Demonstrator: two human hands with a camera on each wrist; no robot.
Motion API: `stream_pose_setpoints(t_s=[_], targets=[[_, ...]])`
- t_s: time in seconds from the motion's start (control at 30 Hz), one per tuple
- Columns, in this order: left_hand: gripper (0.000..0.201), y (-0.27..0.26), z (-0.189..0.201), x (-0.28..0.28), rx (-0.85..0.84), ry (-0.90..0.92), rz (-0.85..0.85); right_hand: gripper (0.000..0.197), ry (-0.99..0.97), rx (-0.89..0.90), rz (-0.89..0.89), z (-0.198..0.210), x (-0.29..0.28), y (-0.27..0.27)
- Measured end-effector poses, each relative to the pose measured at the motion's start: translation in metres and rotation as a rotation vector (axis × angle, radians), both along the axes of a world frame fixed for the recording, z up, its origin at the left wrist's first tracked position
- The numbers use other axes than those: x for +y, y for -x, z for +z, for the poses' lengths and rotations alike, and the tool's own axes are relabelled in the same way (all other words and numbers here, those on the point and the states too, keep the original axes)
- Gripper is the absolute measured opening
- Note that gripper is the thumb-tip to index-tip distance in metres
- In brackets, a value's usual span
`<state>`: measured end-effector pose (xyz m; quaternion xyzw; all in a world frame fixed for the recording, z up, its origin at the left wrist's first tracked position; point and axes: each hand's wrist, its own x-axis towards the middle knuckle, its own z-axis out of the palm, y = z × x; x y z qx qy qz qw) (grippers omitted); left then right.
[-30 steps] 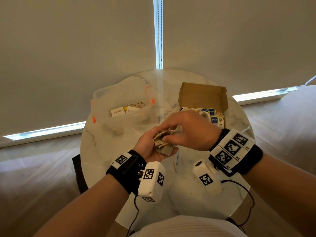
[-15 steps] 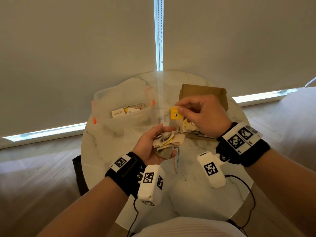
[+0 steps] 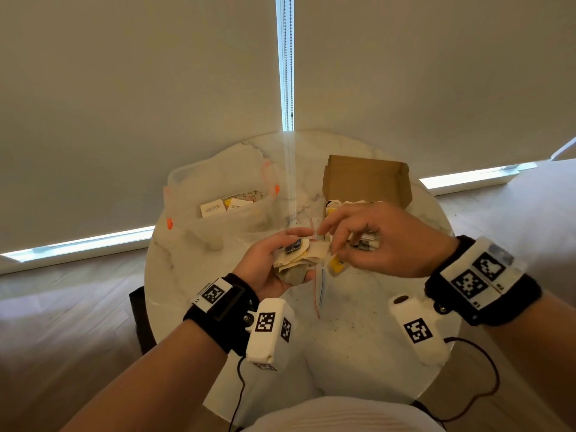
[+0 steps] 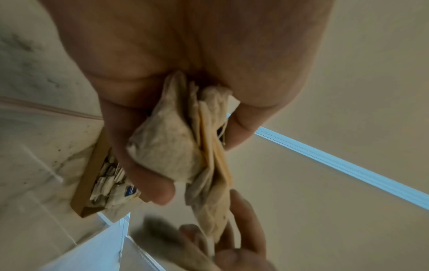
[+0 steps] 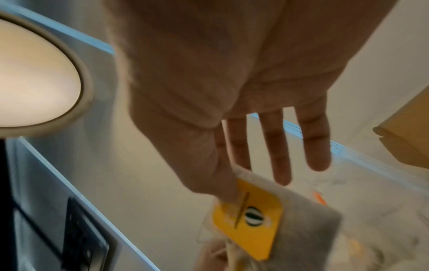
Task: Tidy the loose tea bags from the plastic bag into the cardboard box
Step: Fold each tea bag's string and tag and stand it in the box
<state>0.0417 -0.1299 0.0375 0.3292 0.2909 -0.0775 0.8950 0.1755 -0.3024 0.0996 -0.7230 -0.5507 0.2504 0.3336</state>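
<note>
My left hand (image 3: 282, 258) is palm up over the round table and grips a bundle of beige tea bags (image 3: 299, 265); the left wrist view shows the bundle (image 4: 176, 146) squeezed between fingers and thumb. My right hand (image 3: 333, 249) is at the bundle's right edge. Its thumb and forefinger pinch one tea bag with a yellow tag (image 3: 336, 264), also in the right wrist view (image 5: 249, 220), while the other fingers stay straight. Behind the right hand stands the open cardboard box (image 3: 367, 179) with several tea bags in it. The clear plastic bag (image 3: 218, 194) stands at the back left and holds a few packets.
The marble table (image 3: 358, 325) has a flat zip bag with a red and blue seal (image 3: 318, 294) lying under my hands. Window blinds hang right behind the table. Wooden floor lies on both sides. Cables trail from my wrist cameras over the near edge.
My right hand carried a yellow-tagged tea bag from the bundle to the box, then came back and now pinches another yellow-tagged one at the bundle. My left hand barely moved.
</note>
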Motion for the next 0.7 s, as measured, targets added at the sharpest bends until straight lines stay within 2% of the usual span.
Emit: stream_pose_setpoints(t_s=[0.1,0.27,0.4,0.57,0.7], targets=[[0.031,-0.001,0.002,0.000,-0.007,0.059,0.027,0.012,-0.092,-0.130,0.044,-0.012,0.005,0.011],[0.032,0.001,-0.001,0.001,0.013,0.057,0.038,0.028,-0.170,-0.181,-0.010,-0.017,0.014,0.016],[0.022,0.004,0.000,0.004,0.043,0.062,0.075,0.013,-0.247,-0.150,-0.086,-0.013,0.010,0.012],[0.024,0.007,-0.002,0.010,0.049,0.052,0.133,0.016,-0.250,0.036,-0.210,-0.008,0.000,0.004],[0.027,0.007,-0.004,0.012,0.028,-0.175,0.096,0.012,-0.263,0.140,-0.330,-0.014,-0.003,-0.001]])
